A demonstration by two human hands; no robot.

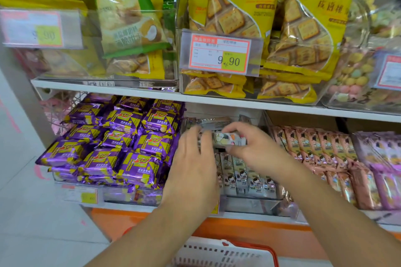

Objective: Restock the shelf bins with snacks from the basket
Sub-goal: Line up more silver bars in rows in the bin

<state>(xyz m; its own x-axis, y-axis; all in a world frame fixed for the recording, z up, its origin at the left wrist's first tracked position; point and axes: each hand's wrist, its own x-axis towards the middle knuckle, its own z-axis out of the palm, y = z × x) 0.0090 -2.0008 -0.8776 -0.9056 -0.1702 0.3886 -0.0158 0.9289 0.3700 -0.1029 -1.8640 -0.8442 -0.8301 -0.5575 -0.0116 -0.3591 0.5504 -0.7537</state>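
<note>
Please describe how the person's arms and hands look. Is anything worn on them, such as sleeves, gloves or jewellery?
Both forearms are bare as far as the picture shows; no sleeve reaches into view. The left hand and the right hand wear no gloves. No ring, watch or bracelet shows on the fingers or wrists, though the hands are slightly blurred.

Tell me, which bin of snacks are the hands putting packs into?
The clear middle bin of grey-white cartoon packs, between the purple packs and pink packs.

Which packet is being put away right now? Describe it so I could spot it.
On the lower shelf, between the purple packets and the pink packets, is a bin of grey packets. The one meant is the grey snack packet lying sideways above them, held by both hands.
</note>
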